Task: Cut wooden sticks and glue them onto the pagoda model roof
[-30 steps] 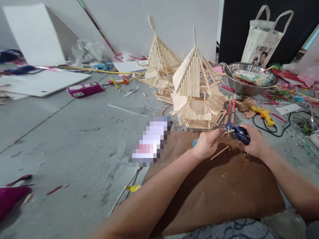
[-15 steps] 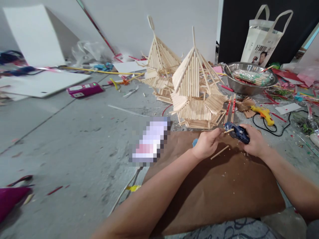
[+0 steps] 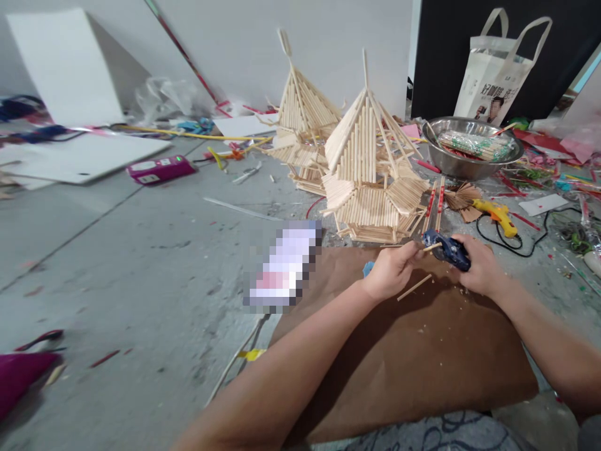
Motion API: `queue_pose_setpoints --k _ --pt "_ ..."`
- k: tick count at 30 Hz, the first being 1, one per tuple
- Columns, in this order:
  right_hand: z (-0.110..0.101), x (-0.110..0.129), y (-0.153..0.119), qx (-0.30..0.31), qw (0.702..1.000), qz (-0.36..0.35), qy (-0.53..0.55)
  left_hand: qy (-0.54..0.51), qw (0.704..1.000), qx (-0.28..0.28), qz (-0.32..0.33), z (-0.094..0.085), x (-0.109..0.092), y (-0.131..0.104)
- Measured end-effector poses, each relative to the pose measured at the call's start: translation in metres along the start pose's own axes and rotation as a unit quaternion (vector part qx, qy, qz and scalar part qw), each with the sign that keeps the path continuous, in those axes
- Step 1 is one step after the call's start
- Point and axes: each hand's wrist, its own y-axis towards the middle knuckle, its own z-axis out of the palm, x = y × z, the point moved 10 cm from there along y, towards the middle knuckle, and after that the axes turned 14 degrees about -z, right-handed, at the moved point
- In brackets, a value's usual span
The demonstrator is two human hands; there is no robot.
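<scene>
My left hand is closed in a pinch on a short thin wooden stick. The stick's far end meets the head of a dark blue hand tool, whose exact kind I cannot make out. My right hand is wrapped round that tool's back end. Below the two hands, a loose wooden stick lies on a brown sheet. Just beyond the hands stands a pointed, roofed model built of wooden sticks. Behind it to the left is a second stick model.
A phone with a blurred screen lies left of the sheet. On the right are a yellow glue gun with a black cord, a metal bowl holding packed sticks, and a white bag. A purple device sits on the floor at left.
</scene>
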Motion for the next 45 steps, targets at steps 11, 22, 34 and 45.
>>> queue_pose_setpoints --k 11,22,34,45 --pt "0.003 -0.001 0.000 0.016 1.000 0.011 0.005 -0.030 0.999 0.023 -0.024 0.002 0.003 0.002" --pt "0.003 0.000 -0.001 -0.006 1.000 -0.010 0.015 -0.073 0.995 0.051 -0.039 0.004 0.005 0.003" --pt "0.001 0.003 0.001 0.004 1.000 -0.024 -0.014 -0.077 0.995 0.057 -0.035 0.008 0.010 0.001" --pt "-0.001 0.004 0.001 -0.004 1.000 -0.024 -0.019 -0.090 0.995 0.046 -0.023 0.006 0.008 0.001"
